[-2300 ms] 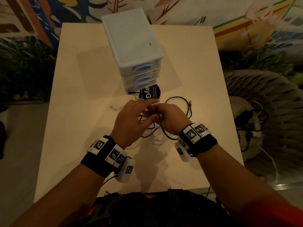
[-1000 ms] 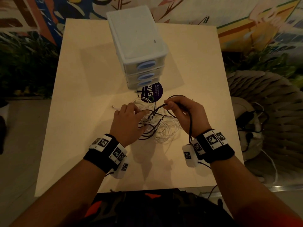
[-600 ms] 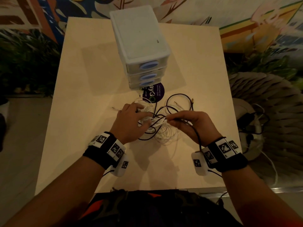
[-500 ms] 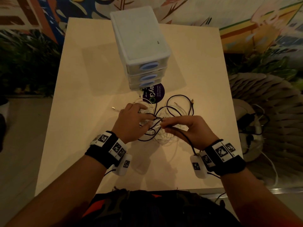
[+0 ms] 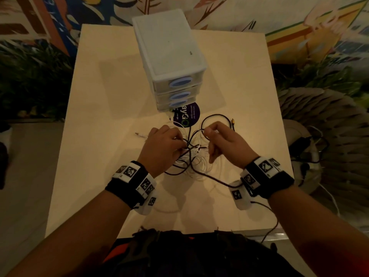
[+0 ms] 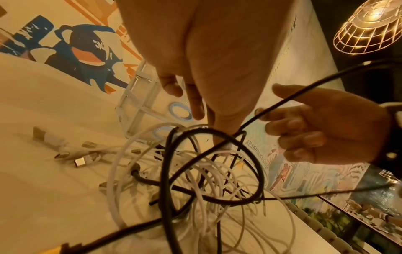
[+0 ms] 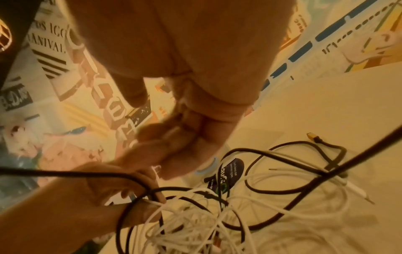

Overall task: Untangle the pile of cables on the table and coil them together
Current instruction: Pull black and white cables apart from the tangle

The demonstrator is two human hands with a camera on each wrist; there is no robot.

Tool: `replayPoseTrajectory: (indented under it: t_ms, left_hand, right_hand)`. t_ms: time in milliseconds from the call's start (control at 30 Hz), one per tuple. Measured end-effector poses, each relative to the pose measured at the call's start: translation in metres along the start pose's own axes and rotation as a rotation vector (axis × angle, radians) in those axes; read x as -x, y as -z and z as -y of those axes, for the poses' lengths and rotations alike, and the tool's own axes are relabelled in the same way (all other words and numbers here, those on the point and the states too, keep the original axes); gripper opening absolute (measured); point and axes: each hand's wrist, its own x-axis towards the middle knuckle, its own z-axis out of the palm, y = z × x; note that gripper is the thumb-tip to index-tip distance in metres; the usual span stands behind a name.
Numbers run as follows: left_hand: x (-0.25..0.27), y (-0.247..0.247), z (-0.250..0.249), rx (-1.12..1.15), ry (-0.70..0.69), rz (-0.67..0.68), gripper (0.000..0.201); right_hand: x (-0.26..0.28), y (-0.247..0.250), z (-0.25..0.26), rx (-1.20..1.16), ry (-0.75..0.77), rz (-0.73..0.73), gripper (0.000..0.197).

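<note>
A: Start with the biggest thing.

B: The pale table fills the middle of the head view. On it, toward twelve o'clock, stands a white drawer unit with three drawers and blue oval handles.

A: And just in front of that?

B: A dark round sticker lies flat, touching the unit's foot at its six o'clock side.

A: Where is the pile of cables?

B: At the table's centre, just at six o'clock of the sticker, between both hands. It is a knot of thin white leads and thicker black ones. A black loop arcs out to about two o'clock and ends in a small gold plug. Several silver-tipped white plugs lie at nine o'clock of the heap.

A: The left hand?

B: Palm down over the pile's nine o'clock edge, fingers curled into the strands. In the left wrist view its fingertips pinch a white lead where it crosses a black loop.

A: And the right hand?

B: It sits at the pile's three o'clock side, fingers bent inward in a loose fist. A black cable passes between its fingers and runs back toward the right wrist. The right wrist view is blurred there, so how tightly they close I cannot tell.
</note>
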Motion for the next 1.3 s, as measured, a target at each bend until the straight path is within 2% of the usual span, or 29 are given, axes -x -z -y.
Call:
replayPoseTrajectory:
  t_ms: [67, 133, 200, 267, 333, 433, 600, 733, 833, 900, 967, 1067, 1133, 1200, 1267, 1300]
  left_hand:
    - [-0.001, 0.000, 0.000, -0.027, -0.029, -0.012, 0.014]
    - [-0.001, 0.000, 0.000, -0.055, -0.059, -0.025, 0.012]
    - [-0.001, 0.001, 0.000, -0.068, -0.078, -0.019, 0.027]
    - [0.000, 0.001, 0.000, -0.060, -0.059, -0.008, 0.032]
    - [0.003, -0.001, 0.002, -0.043, 0.004, -0.010, 0.028]
    - [0.009, -0.001, 0.007, 0.019, 0.067, 0.046, 0.025]
    - [0.029, 0.001, 0.009, 0.047, 0.043, 0.096, 0.032]
    - [0.038, 0.001, 0.004, 0.049, 0.125, 0.144, 0.046]
    - [0.034, 0.001, -0.001, 0.055, 0.270, 0.185, 0.066]
    - [0.027, 0.000, 0.000, 0.116, 0.478, 0.238, 0.075]
    - [0.021, -0.002, 0.003, 0.132, 0.602, 0.267, 0.073]
    - [0.017, -0.006, 0.007, 0.111, 0.632, 0.279, 0.059]
    - [0.016, -0.009, 0.010, 0.177, 0.683, 0.269, 0.044]
    - [0.016, -0.010, 0.013, 0.270, 0.734, 0.272, 0.039]
    - [0.018, -0.011, 0.016, 0.355, 0.725, 0.244, 0.036]
    - [0.020, -0.011, 0.016, 0.363, 0.672, 0.210, 0.033]
  right_hand:
    - [-0.016, -0.002, 0.007, 0.295, -0.078, 0.061, 0.046]
    - [-0.028, -0.009, 0.011, 0.586, -0.114, 0.227, 0.051]
    - [-0.035, -0.018, 0.012, 0.721, -0.112, 0.351, 0.043]
    - [-0.041, -0.024, 0.009, 0.696, -0.097, 0.384, 0.031]
    - [-0.043, -0.026, 0.006, 0.661, -0.074, 0.350, 0.027]
    - [-0.040, -0.024, 0.004, 0.669, -0.003, 0.220, 0.030]
    - [-0.033, -0.016, -0.005, 0.586, 0.103, -0.042, 0.028]
    - [-0.028, -0.014, -0.012, 0.534, 0.144, -0.125, 0.027]
    - [-0.024, -0.017, -0.014, 0.524, 0.178, -0.130, 0.024]
    - [-0.020, -0.022, -0.013, 0.540, 0.226, -0.091, 0.022]
    - [-0.016, -0.029, -0.009, 0.567, 0.268, -0.058, 0.020]
    - [-0.010, -0.036, -0.004, 0.593, 0.300, -0.039, 0.019]
    - [-0.008, -0.037, -0.004, 0.603, 0.304, -0.051, 0.018]
    - [-0.008, -0.036, -0.007, 0.613, 0.289, -0.070, 0.018]
    - [-0.009, -0.033, -0.010, 0.637, 0.274, -0.104, 0.025]
    - [-0.010, -0.032, -0.012, 0.644, 0.270, -0.122, 0.029]
